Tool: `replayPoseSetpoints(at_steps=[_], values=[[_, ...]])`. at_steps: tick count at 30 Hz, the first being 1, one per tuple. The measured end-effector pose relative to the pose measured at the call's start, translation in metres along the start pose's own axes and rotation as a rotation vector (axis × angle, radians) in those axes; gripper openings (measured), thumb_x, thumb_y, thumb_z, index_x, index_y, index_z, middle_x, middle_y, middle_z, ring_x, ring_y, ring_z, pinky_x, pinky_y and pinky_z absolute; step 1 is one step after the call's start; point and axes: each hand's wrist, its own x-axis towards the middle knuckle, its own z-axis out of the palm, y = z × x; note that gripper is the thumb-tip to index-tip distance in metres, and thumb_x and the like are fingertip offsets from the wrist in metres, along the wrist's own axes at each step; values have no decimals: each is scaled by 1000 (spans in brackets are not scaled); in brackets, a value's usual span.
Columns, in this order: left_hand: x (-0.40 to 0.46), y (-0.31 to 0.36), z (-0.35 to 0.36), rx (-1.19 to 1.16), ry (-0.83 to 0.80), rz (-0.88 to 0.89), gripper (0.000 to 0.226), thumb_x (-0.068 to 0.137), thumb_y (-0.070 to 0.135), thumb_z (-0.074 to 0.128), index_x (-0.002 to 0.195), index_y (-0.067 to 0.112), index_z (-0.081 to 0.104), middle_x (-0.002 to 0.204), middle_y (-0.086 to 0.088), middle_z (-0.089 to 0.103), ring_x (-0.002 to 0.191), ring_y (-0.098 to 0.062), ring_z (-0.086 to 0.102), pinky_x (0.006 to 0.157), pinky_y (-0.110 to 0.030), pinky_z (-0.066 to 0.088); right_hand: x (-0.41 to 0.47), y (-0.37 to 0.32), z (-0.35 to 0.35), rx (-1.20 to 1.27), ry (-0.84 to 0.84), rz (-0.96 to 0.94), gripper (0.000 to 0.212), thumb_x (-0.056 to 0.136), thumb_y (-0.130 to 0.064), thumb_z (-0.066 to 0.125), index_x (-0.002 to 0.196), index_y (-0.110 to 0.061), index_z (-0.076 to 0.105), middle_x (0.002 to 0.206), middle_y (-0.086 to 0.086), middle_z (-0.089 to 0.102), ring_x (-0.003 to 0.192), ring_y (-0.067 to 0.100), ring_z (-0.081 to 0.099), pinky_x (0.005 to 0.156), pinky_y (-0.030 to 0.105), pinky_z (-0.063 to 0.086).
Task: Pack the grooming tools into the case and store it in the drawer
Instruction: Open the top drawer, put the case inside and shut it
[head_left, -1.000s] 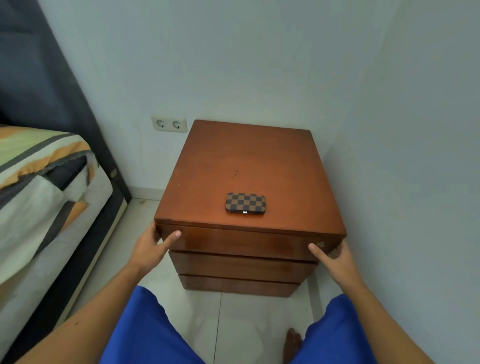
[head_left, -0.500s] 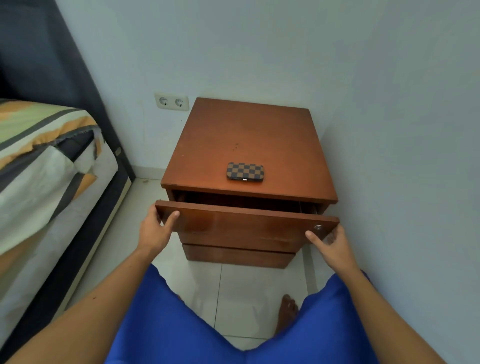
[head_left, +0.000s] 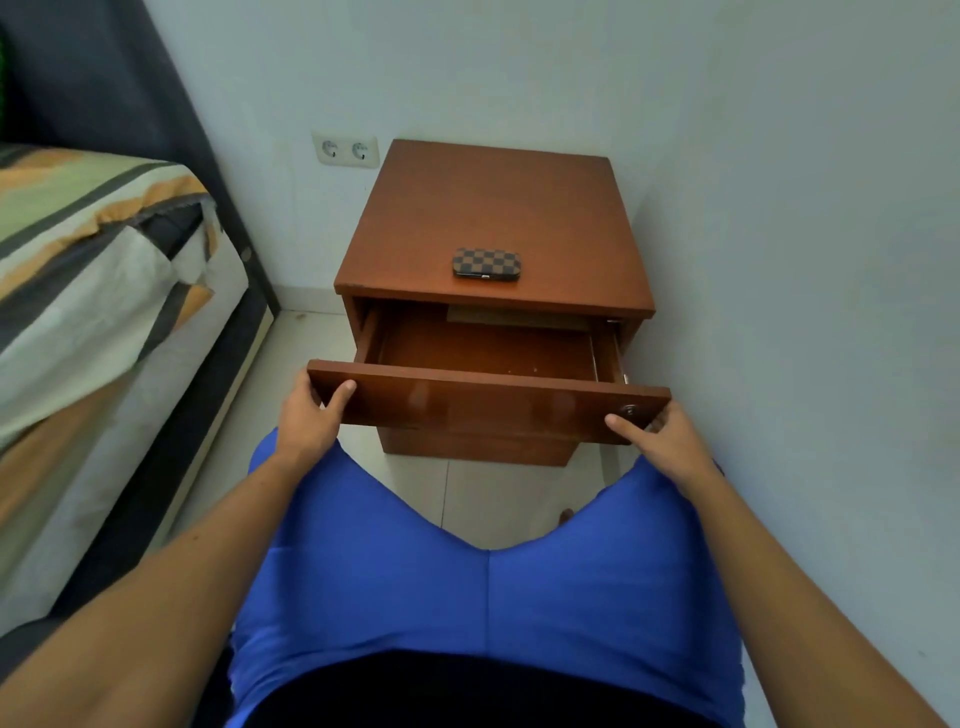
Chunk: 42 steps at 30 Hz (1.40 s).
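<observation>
A small brown checkered case (head_left: 486, 264), closed, lies near the front edge of the wooden nightstand's top (head_left: 493, 208). Below it the top drawer (head_left: 488, 400) stands pulled far out, and its inside shows bare wood with a flat pale sheet at the back. My left hand (head_left: 307, 415) grips the left end of the drawer front, thumb on its face. My right hand (head_left: 660, 441) holds the right end, thumb beside a small round lock. No grooming tools are in sight.
A bed (head_left: 93, 312) with a striped cover stands close on the left, with a narrow strip of tiled floor (head_left: 483, 499) between it and the nightstand. A wall (head_left: 805, 260) runs along the right side. A double socket (head_left: 345, 149) sits on the back wall.
Both hands have drawn the top drawer out from shut to wide open. The view has backed away from the nightstand. The case has stayed in place.
</observation>
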Motion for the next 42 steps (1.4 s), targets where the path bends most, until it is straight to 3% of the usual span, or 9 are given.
replayPoseSetpoints(at_steps=[4, 14, 18, 20, 25, 32, 37, 40, 42], values=[[-14, -4, -5, -4, 0, 5, 57, 104, 35, 67, 150, 6, 48, 144, -14, 62, 131, -33, 60, 103, -37, 48, -15, 3, 2, -2, 24, 22, 102, 69, -60, 88, 151, -19, 45, 146, 3, 61, 135, 25, 58, 110, 43, 51], [-24, -5, -14, -15, -32, 7, 65, 101, 41, 70, 152, 8, 46, 146, -14, 60, 133, -34, 59, 104, -36, 48, -30, -2, -5, -53, 32, 34, 118, 52, -81, 79, 148, -19, 50, 143, 6, 63, 134, 30, 59, 109, 46, 53], [-15, -2, -19, -14, -31, 11, 83, 96, 51, 73, 161, 17, 35, 157, -11, 51, 142, -34, 51, 117, -47, 44, -29, -22, -10, -112, 93, 5, 110, 76, -62, 83, 161, -15, 32, 162, 10, 45, 149, 33, 44, 117, 46, 42], [-2, 6, -20, 8, -7, 44, 83, 96, 54, 72, 161, 20, 34, 156, -7, 52, 141, -30, 52, 116, -46, 44, -21, -33, -12, -160, 118, -43, 111, 77, -65, 80, 163, -18, 28, 168, 8, 37, 153, 31, 38, 119, 48, 39], [47, 51, -16, 145, -5, 187, 85, 93, 64, 69, 158, 20, 40, 153, -4, 56, 140, -24, 53, 116, -46, 44, 10, -81, -1, -268, 89, -184, 106, 81, -63, 79, 164, -22, 27, 169, 4, 35, 153, 26, 37, 120, 46, 37], [110, 114, 17, 405, -98, 418, 81, 94, 60, 70, 158, 20, 39, 156, -3, 53, 140, -25, 53, 111, -42, 45, 64, -148, 43, -323, -31, -307, 96, 87, -56, 78, 163, -24, 28, 168, 3, 36, 153, 25, 35, 121, 44, 35], [152, 137, 46, 577, -179, 488, 74, 99, 56, 65, 159, 23, 38, 161, -2, 48, 144, -25, 50, 114, -48, 46, 110, -181, 72, -466, -76, -433, 91, 91, -50, 75, 164, -21, 30, 170, 2, 33, 156, 22, 32, 124, 41, 31], [172, 144, 65, 645, -240, 509, 67, 104, 52, 58, 161, 24, 35, 168, -2, 39, 154, -24, 39, 120, -48, 39, 137, -192, 84, -535, -111, -479, 87, 93, -49, 73, 163, -20, 30, 170, 2, 33, 156, 22, 32, 125, 40, 30], [186, 144, 74, 703, -278, 547, 67, 107, 53, 50, 163, 22, 33, 172, -2, 32, 160, -22, 25, 127, -46, 26, 153, -196, 91, -569, -136, -500, 86, 94, -50, 71, 164, -20, 30, 170, 1, 33, 156, 21, 31, 127, 40, 30]])
